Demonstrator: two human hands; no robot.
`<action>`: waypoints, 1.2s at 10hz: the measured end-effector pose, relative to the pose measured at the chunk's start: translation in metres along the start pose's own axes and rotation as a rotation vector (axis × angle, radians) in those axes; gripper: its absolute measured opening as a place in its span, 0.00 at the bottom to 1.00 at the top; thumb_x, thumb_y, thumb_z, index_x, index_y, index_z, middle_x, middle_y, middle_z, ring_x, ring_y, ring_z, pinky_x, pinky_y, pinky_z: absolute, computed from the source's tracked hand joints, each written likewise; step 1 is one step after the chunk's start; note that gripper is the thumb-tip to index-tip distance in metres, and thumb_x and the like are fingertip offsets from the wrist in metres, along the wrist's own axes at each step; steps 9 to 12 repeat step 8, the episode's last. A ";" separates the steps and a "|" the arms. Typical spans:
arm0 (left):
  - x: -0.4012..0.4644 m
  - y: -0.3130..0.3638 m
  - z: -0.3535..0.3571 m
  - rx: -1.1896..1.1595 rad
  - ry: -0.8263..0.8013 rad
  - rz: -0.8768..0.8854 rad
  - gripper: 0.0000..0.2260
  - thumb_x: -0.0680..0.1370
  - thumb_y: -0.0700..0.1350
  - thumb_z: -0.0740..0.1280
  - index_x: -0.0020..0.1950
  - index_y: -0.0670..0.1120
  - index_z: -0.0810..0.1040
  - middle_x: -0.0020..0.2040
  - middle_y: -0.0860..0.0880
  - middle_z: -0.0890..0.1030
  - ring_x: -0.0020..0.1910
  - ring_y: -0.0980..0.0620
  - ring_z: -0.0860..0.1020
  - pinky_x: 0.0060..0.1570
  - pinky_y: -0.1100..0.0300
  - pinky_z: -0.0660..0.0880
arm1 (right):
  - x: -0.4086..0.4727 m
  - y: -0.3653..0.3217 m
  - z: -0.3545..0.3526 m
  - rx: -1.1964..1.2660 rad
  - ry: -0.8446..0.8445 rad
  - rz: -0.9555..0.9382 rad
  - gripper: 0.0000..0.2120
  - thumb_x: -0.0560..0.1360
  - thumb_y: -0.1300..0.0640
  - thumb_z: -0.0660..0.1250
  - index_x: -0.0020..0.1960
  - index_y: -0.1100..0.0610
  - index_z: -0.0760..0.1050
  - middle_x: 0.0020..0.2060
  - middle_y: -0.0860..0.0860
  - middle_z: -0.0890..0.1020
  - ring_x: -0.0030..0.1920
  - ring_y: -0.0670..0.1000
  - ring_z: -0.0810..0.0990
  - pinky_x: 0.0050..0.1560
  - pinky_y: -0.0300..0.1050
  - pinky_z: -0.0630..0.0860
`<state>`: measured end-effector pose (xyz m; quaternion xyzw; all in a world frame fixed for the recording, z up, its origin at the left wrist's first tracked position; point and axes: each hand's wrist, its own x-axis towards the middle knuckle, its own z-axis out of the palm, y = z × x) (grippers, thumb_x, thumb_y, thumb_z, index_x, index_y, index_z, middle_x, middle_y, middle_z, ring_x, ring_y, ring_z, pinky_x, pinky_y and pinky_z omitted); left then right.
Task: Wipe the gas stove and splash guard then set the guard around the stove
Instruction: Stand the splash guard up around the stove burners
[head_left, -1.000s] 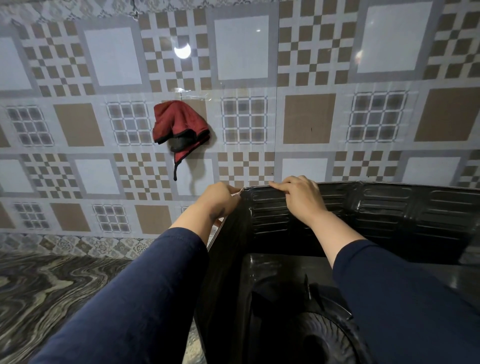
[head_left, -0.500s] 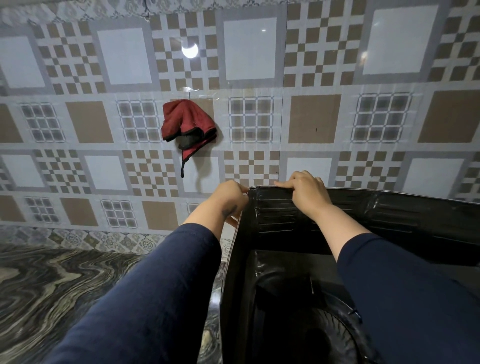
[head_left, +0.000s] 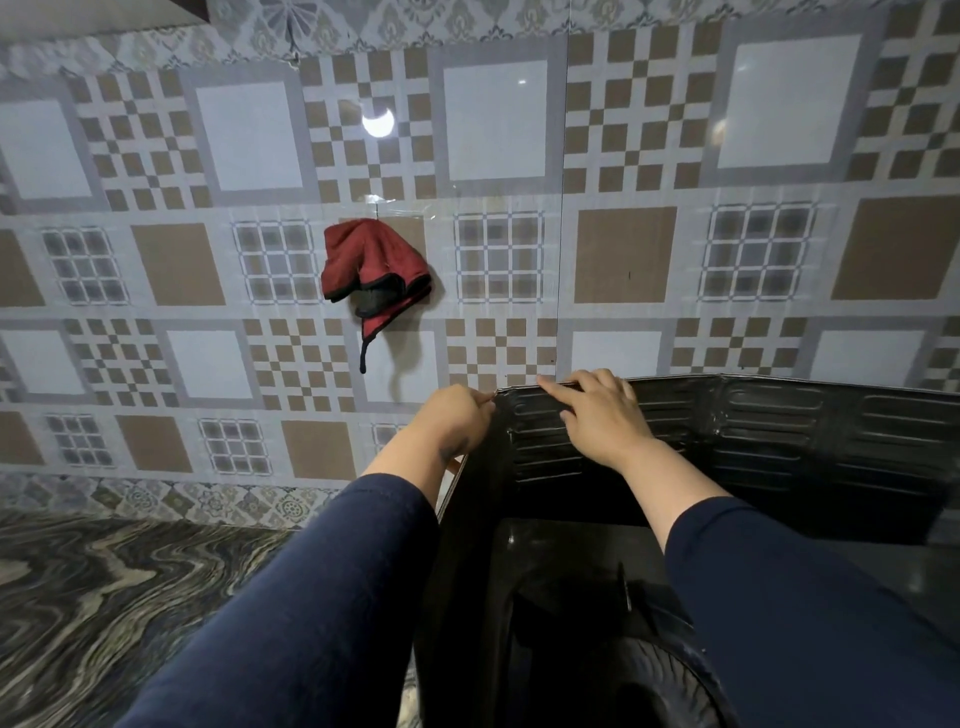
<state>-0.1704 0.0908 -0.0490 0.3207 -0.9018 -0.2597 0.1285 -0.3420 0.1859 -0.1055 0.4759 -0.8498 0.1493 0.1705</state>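
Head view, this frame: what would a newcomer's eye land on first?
Probably the red cloth hanging on the patterned tile wall, left of centre. Next, the two hands at the top corner of the black splash guard: the left hand on its outer side, the right hand draped over the rim. The guard stands around the black stove below.

Dark navy long sleeves (head_left: 322, 597) pushed up both forearms.

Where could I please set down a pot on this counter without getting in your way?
The marbled counter is bare between the tiled wall and the splash guard. Inside the guard it is crowded: stove, burner, left hand and right hand.
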 end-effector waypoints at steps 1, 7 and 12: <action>0.000 0.000 0.000 -0.044 0.001 -0.003 0.17 0.82 0.47 0.55 0.71 0.47 0.70 0.55 0.43 0.78 0.41 0.48 0.76 0.26 0.61 0.75 | 0.001 0.000 0.001 0.011 -0.014 -0.003 0.26 0.80 0.54 0.57 0.75 0.41 0.55 0.71 0.51 0.66 0.73 0.54 0.57 0.74 0.58 0.50; -0.075 0.013 -0.008 0.262 0.233 0.378 0.21 0.79 0.52 0.59 0.72 0.53 0.67 0.74 0.48 0.65 0.74 0.47 0.60 0.71 0.46 0.61 | -0.118 -0.031 -0.082 0.242 -0.087 -0.043 0.22 0.78 0.54 0.63 0.70 0.43 0.67 0.70 0.47 0.69 0.71 0.50 0.62 0.72 0.53 0.60; -0.161 -0.009 0.020 0.117 0.423 0.727 0.16 0.77 0.50 0.61 0.65 0.57 0.74 0.69 0.54 0.72 0.73 0.51 0.62 0.70 0.49 0.63 | -0.207 -0.034 -0.098 0.285 -0.191 -0.076 0.20 0.76 0.54 0.64 0.67 0.42 0.71 0.64 0.41 0.72 0.66 0.43 0.67 0.69 0.43 0.63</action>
